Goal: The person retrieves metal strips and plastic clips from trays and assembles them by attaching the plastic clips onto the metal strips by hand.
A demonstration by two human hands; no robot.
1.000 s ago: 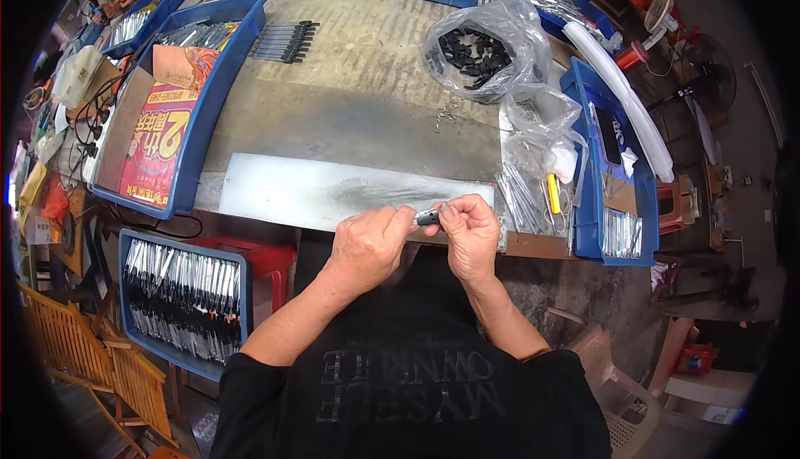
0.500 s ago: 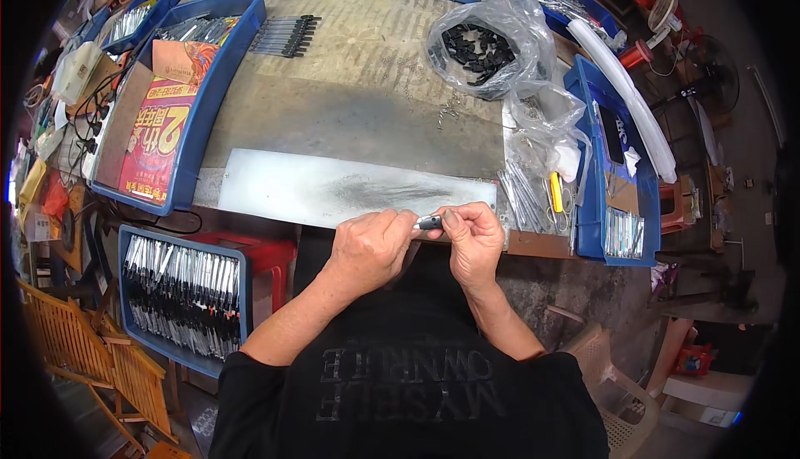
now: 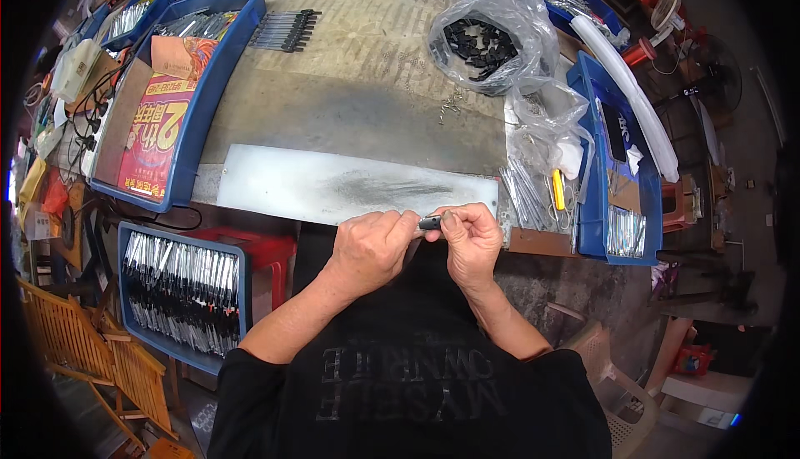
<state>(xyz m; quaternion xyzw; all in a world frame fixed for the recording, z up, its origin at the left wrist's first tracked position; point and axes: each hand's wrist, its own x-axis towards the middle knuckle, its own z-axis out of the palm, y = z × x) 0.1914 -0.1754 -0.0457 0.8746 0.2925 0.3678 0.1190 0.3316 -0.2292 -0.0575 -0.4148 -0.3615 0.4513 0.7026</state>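
Both of my hands meet just in front of the table's near edge, over a small pen [image 3: 430, 223]. Its short black section shows between my fingertips; the rest is hidden in my hands. My left hand [image 3: 369, 249] is closed around one end. With thumb and fingers, my right hand [image 3: 472, 244] pinches the other end. Just beyond them lies a long white board [image 3: 275, 182] with dark smudges. Farther off, at the left, several clear pens with black ends [image 3: 287, 32] lie in a row. An open plastic bag [image 3: 533, 50] holds small black pieces [image 3: 482, 49].
Small metal springs [image 3: 450, 107] lie mid-table. At right are thin silvery rods [image 3: 523, 196], a yellow-handled tool [image 3: 558, 190] and a blue tray [image 3: 591, 209]. Another blue tray [image 3: 218, 84] stands left. Below it, a blue crate [image 3: 243, 284] full of pens sits beside a red stool [image 3: 282, 263].
My hands stay in nearly the same place around the pen. The pale bit beside its black section, at my left fingertips, shows less now. The view has shifted slightly.
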